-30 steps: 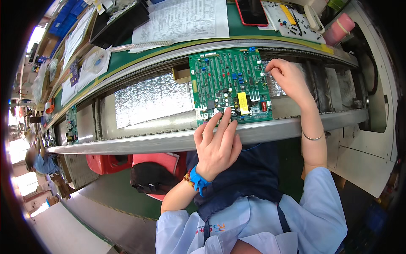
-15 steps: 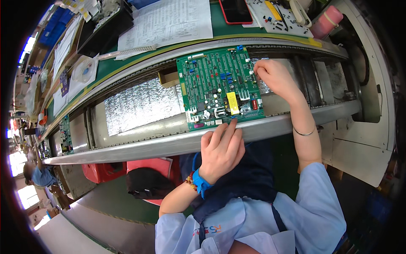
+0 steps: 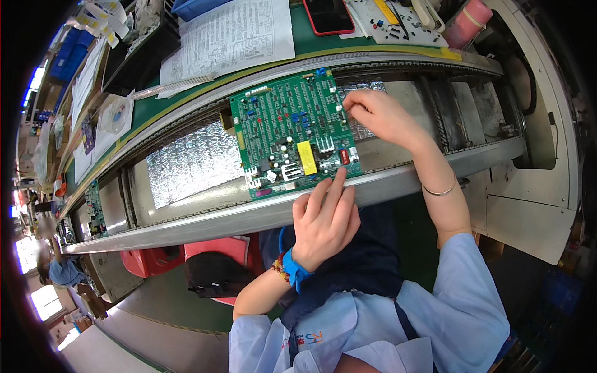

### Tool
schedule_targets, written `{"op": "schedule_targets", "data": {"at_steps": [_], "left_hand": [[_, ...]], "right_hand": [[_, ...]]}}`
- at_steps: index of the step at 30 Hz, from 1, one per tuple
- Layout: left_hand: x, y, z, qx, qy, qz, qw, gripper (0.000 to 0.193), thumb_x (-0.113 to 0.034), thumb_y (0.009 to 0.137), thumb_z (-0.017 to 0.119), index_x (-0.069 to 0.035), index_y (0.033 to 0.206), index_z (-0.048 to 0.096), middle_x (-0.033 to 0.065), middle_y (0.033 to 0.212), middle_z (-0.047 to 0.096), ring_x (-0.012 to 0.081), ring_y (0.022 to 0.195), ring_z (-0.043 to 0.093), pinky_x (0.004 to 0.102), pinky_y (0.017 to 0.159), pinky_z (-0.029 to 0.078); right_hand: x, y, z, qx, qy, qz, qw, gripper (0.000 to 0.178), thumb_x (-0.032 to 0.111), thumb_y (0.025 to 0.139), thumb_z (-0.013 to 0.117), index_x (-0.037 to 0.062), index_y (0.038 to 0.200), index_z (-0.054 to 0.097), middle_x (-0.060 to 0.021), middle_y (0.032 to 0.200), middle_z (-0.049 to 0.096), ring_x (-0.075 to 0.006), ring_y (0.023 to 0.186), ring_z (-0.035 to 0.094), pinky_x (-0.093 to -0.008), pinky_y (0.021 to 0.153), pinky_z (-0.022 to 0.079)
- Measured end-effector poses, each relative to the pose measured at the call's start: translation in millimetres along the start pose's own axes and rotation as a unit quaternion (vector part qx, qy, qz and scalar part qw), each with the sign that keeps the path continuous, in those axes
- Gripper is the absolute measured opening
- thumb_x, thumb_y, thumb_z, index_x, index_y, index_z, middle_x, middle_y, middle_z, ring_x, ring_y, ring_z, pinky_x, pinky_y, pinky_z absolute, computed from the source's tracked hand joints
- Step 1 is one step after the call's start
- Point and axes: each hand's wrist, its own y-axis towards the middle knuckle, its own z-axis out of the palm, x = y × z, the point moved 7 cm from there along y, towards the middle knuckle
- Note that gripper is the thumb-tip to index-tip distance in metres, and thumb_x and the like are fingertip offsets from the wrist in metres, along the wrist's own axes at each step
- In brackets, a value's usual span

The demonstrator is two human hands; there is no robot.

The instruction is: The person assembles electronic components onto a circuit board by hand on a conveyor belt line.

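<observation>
Handling the green circuit board (image 3: 291,133) at twelve o'clock seems the step; left hand (image 3: 326,224) loosely spread, right hand (image 3: 387,121) grip I cannot tell; next needs gentle guiding.

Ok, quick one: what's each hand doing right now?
Left hand: open, fingertips at the green circuit board's near edge.
Right hand: fingers curled beside the board's right edge; any grip cannot be told.

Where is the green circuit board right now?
In the head view, the green circuit board lies just above centre, across the metal rails, the left hand at its near edge and the right hand by its right edge.
</observation>
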Motion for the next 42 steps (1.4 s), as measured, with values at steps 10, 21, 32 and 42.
{"op": "schedule_targets", "data": {"at_steps": [10, 21, 32, 42], "left_hand": [[-2, 7, 8, 0.007, 0.021, -0.027, 0.999, 0.034, -0.014, 0.072, 0.063, -0.006, 0.105, 0.059, 0.0106, 0.128, 0.056, 0.0228, 0.106, 0.053, 0.0334, 0.088, 0.031], [-12, 10, 21, 0.01, 0.052, -0.004, 0.999, 0.032, -0.019, 0.075, 0.063, -0.007, 0.105, 0.059, 0.0084, 0.127, 0.056, 0.0217, 0.11, 0.05, 0.0342, 0.091, 0.031], [-12, 13, 24, 0.001, 0.062, -0.012, 0.998, 0.031, -0.02, 0.075, 0.064, -0.006, 0.102, 0.06, 0.0095, 0.124, 0.056, 0.022, 0.106, 0.052, 0.0353, 0.089, 0.034], [-10, 8, -1, -0.027, -0.002, 0.019, 0.999, 0.031, -0.014, 0.072, 0.064, -0.007, 0.101, 0.061, 0.0109, 0.125, 0.057, 0.0226, 0.105, 0.054, 0.0342, 0.087, 0.036]], "right_hand": [[-8, -4, 15, 0.045, 0.1, -0.024, 0.994, 0.025, 0.014, 0.082, 0.054, -0.002, 0.1, 0.058, -0.0134, 0.091, 0.061, -0.0254, 0.084, 0.06, -0.0348, 0.076, 0.048], [-5, -9, 14, 0.093, 0.108, -0.01, 0.99, 0.042, 0.026, 0.079, 0.067, -0.002, 0.109, 0.054, -0.0136, 0.1, 0.059, -0.0222, 0.089, 0.061, -0.0326, 0.078, 0.049], [-1, -9, 18, 0.09, 0.053, 0.009, 0.995, 0.063, 0.038, 0.07, 0.077, -0.0012, 0.112, 0.05, -0.0145, 0.101, 0.06, -0.0239, 0.09, 0.061, -0.0327, 0.078, 0.05], [1, -7, 17, 0.084, 0.05, -0.021, 0.995, 0.054, 0.029, 0.073, 0.077, 0.0011, 0.11, 0.049, -0.01, 0.099, 0.058, -0.0185, 0.084, 0.057, -0.0305, 0.075, 0.048]]}}
